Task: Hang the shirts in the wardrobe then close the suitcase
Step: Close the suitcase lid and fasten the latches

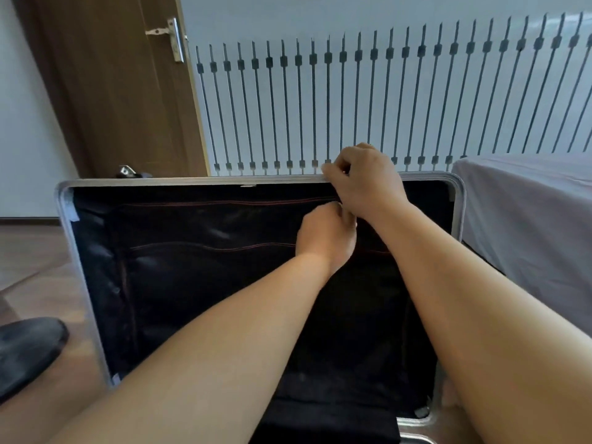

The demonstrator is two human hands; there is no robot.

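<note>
The suitcase lid [192, 181] stands raised in front of me, a silver metal frame around black lining with thin red stitch lines. My right hand [365, 181] grips the top rim of the lid, right of its middle, fingers curled over the edge. My left hand [326, 235] is just below it, against the black lining, fingers closed at the stitched seam; what it pinches is hidden. Part of the suitcase base [413, 424] shows at the bottom. No shirts or wardrobe are in view.
A bed with a grey sheet [528, 219] stands close on the right. Behind the lid is a white radiator-style panel [352, 100]; a brown door [121, 91] with a metal handle is at the left. A black shoe [28, 350] lies on the wooden floor, lower left.
</note>
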